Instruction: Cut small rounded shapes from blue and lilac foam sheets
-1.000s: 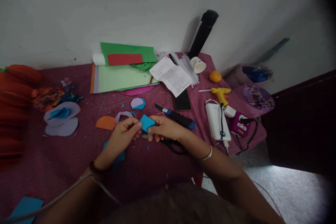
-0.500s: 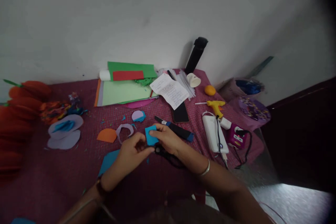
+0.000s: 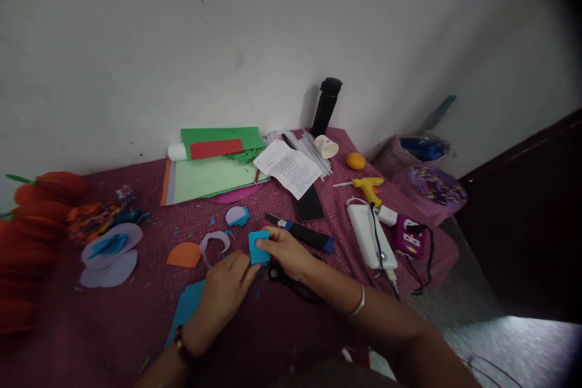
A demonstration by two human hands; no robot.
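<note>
A small rectangular blue paper piece [image 3: 257,252], apparently folded or stacked, is pinched at its right side between the thumb and fingers of my right hand [image 3: 287,256]. My left hand [image 3: 226,285] has its fingers closed at the paper's lower left edge, its fingertips partly hidden. Under my right hand lies a pair of dark-handled scissors [image 3: 273,273], mostly covered. Just beyond, a utility knife [image 3: 309,236] rests with its blade out. A larger blue sheet [image 3: 185,309] lies partly beneath my left forearm.
Left of my hands are a lilac paper ring [image 3: 205,247], an orange paper piece [image 3: 184,254] and lilac ovals [image 3: 109,268]. A phone [image 3: 310,205] lies under a written note [image 3: 291,168]. Rightward are a yellow glue gun [image 3: 369,188], a white power bank [image 3: 369,236] and cables.
My left fingers have drawn in to the paper's lower edge; before, thumb and index were spread apart. My right hand still holds the paper. The view has shifted slightly.
</note>
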